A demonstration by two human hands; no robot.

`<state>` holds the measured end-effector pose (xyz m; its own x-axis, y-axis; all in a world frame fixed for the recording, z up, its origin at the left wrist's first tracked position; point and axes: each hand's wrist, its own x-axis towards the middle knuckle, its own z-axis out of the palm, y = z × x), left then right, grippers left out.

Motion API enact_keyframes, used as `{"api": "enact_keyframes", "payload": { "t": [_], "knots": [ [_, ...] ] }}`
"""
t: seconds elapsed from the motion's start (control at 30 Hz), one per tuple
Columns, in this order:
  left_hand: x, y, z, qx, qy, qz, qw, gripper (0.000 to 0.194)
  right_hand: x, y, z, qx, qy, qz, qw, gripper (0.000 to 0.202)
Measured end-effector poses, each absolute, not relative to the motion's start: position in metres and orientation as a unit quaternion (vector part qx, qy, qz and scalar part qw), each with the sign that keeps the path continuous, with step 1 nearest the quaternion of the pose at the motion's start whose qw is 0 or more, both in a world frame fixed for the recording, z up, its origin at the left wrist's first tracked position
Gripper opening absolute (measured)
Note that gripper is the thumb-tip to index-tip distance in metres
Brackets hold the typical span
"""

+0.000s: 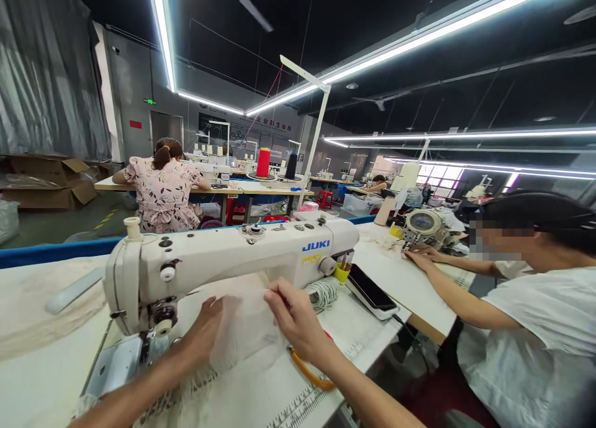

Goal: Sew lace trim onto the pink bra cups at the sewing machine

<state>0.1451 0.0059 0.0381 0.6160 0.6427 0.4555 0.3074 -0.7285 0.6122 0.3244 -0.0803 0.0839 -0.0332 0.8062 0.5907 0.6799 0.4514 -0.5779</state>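
A sheer white fabric (249, 313) is held up in front of the sewing machine (233, 248). My right hand (298, 322) pinches its upper right edge between thumb and fingers. On the fabric's left side is my left hand (207, 332), blurred, its fingertips partly veiled by the cloth. Whether those fingers grip it I cannot tell. Beside the left forearm are the machine's needle area and metal plate (114, 363). Frayed white threads (198, 381) hang along the lower fabric. Under my right wrist lies an orange-handled tool (311, 375), mostly hidden.
A coil of pale cord (325, 293), a yellow cup (342, 273) and a black-screened device (372, 291) sit right of the machine. Ruler markings (298, 409) run along the table's front. At right, a co-worker (535, 304) works at another machine (423, 226). Pale cloth (41, 297) lies left.
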Motion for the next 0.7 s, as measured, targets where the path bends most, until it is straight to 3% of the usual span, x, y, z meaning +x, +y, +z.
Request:
{"api": "enact_keyframes", "payload": {
  "t": [0.1, 0.23, 0.27, 0.4, 0.47, 0.53, 0.63, 0.7],
  "knots": [
    [0.139, -0.027, 0.068, 0.83, 0.287, 0.319, 0.355, 0.041, 0.319, -0.08, 0.088, -0.502, -0.725, 0.093, 0.462, 0.029],
    [0.131, -0.069, 0.097, 0.617, 0.262, 0.317, 0.671, 0.057, 0.307, -0.09, 0.096, -0.498, -0.733, 0.115, 0.448, 0.034],
    [0.128, -0.076, 0.098, 0.598, 0.268, 0.317, 0.686, 0.058, 0.303, -0.094, 0.097, -0.501, -0.734, 0.123, 0.442, 0.037],
    [0.114, -0.095, 0.089, 0.682, 0.338, 0.3, 0.575, 0.039, 0.283, -0.124, 0.095, -0.501, -0.751, 0.173, 0.394, 0.033],
    [0.103, -0.104, 0.082, 0.701, 0.336, 0.302, 0.552, 0.045, 0.272, -0.142, 0.089, -0.495, -0.763, 0.198, 0.365, 0.027],
    [0.089, -0.114, 0.078, 0.71, 0.334, 0.304, 0.541, 0.045, 0.262, -0.158, 0.083, -0.492, -0.765, 0.212, 0.357, 0.036],
    [0.065, -0.126, 0.077, 0.702, 0.363, 0.287, 0.541, 0.047, 0.254, -0.171, 0.077, -0.48, -0.762, 0.238, 0.364, 0.008],
    [0.053, -0.131, 0.076, 0.68, 0.379, 0.273, 0.565, 0.051, 0.252, -0.173, 0.075, -0.468, -0.756, 0.284, 0.36, 0.016]
  ]
}}
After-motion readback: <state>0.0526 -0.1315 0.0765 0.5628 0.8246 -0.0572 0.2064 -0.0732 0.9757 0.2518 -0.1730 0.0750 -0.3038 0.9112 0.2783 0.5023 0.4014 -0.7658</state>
